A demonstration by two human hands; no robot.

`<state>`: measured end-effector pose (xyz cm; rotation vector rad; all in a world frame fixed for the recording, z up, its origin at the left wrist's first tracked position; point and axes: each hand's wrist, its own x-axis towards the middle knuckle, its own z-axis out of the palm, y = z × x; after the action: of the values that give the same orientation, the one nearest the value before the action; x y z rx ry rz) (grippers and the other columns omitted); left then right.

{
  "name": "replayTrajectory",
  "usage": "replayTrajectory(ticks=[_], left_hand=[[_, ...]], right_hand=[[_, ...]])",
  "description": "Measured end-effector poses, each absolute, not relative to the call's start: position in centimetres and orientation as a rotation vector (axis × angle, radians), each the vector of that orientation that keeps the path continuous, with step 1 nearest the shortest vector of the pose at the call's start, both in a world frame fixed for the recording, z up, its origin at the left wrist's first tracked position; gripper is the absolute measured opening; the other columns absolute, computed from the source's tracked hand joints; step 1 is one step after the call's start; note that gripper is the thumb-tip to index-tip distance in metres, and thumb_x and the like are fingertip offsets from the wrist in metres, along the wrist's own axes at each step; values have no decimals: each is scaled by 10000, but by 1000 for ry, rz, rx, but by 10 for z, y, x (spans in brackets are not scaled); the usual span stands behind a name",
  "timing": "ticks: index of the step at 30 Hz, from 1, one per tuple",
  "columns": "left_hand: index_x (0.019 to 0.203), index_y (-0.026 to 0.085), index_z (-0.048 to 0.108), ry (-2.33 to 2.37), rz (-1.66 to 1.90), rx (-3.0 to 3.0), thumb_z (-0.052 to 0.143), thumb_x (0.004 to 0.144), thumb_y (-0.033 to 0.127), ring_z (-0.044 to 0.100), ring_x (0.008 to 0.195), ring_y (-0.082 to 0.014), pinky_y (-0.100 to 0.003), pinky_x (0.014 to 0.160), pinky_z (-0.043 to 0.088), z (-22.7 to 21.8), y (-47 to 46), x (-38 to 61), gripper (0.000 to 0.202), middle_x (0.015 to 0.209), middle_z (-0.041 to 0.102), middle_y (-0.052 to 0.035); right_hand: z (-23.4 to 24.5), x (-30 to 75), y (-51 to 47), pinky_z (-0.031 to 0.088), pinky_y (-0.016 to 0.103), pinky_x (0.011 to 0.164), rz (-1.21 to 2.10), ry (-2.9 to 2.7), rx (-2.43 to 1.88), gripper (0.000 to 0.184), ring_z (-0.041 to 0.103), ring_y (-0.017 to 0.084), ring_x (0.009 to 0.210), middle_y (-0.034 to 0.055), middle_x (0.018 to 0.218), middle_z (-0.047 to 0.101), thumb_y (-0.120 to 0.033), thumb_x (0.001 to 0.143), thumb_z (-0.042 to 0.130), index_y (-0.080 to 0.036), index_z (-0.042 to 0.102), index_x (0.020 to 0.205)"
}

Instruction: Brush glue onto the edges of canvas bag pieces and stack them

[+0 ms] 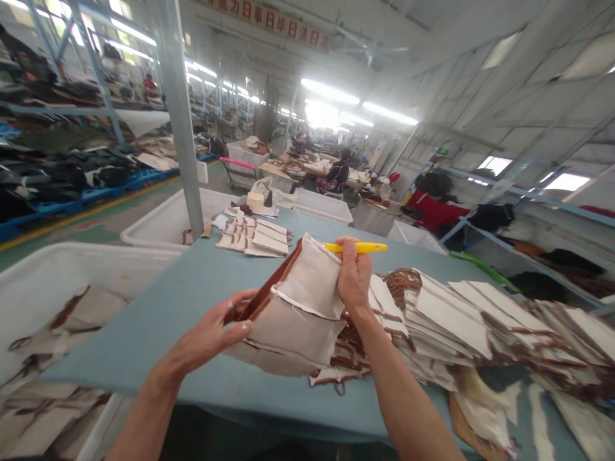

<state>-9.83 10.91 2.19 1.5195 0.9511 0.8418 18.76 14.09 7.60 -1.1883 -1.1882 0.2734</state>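
Note:
A cream fabric bag piece with raised seams and a brown side is held up over the table, tilted. My left hand is closed on its brown left edge, thumb in front and fingers partly hidden behind. My right hand grips a slim yellow-handled tool lying crosswise, and sits against the piece's upper right edge. The tool's working end is not clear. A loose thread shows at the middle seam. Below and right of the piece, stacked cream and brown pieces touch or nearly touch it.
The blue-green table carries a smaller pile of cream pieces at its far side, near a metal post. A white bin with similar pieces stands at left. Farther back, a person sits among bins and worktables.

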Motion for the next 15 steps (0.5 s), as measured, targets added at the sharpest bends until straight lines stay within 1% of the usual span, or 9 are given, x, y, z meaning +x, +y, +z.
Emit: replayTrajectory(ticks=[3,5,6,7,8,9,12,13,15], left_hand=[[1160,247,798,850,622,1593,753,787,611,749,972,-297,-360,845,624,38,120,-94,522,996,820,-41],[1123,220,796,895,563,1637,689,858,541,690,728,-215,-273,615,552,39,127,-91,430,829,762,-7],[1118,207,789,922,544,1661,647,885,533,637,636,-185,-253,537,493,38,131,-89,425,786,737,2],[1115,199,783,945,535,1685,607,903,535,603,587,-170,-250,504,457,36,136,-88,434,776,729,5],[1113,197,777,966,538,1711,576,914,534,606,586,-170,-255,510,458,34,142,-85,440,796,742,-1],[1108,200,771,992,551,1742,549,922,525,642,630,-185,-267,550,486,32,148,-83,435,835,764,-11],[1086,213,757,1113,619,1865,478,937,454,746,897,-259,-332,776,567,29,174,-75,398,994,819,-43],[1078,215,755,1164,639,1912,461,941,421,754,956,-275,-356,836,570,28,184,-71,385,1018,824,-47],[1028,222,758,1272,653,2010,463,951,359,763,988,-288,-392,892,568,27,207,-64,333,988,826,-45]], right_hand=[[66,184,161,469,326,674,266,-1212,-1229,580,582,196,673,-1,704,612,-726,1001,487,-198,722,960],[58,182,173,477,337,685,267,-1208,-1237,579,595,204,675,7,709,634,-729,991,498,-197,723,953],[54,182,178,482,342,690,264,-1196,-1240,579,602,207,676,9,709,642,-731,990,498,-197,719,956],[50,182,183,486,346,694,261,-1180,-1242,578,611,210,677,11,705,649,-735,988,500,-198,712,957],[47,183,187,489,348,696,256,-1160,-1241,575,619,213,676,11,699,654,-739,986,505,-199,702,961],[45,185,191,491,349,693,253,-1140,-1236,573,625,213,668,8,685,657,-744,986,508,-201,690,970],[44,199,194,493,337,654,254,-1088,-1196,582,615,198,608,-5,643,661,-759,999,481,-202,651,1011],[46,206,193,493,328,639,253,-1075,-1177,582,605,188,590,-7,638,667,-759,1006,470,-202,640,1020],[52,222,184,489,307,604,261,-1054,-1131,564,583,170,565,-7,638,681,-745,1020,474,-202,629,1024]])
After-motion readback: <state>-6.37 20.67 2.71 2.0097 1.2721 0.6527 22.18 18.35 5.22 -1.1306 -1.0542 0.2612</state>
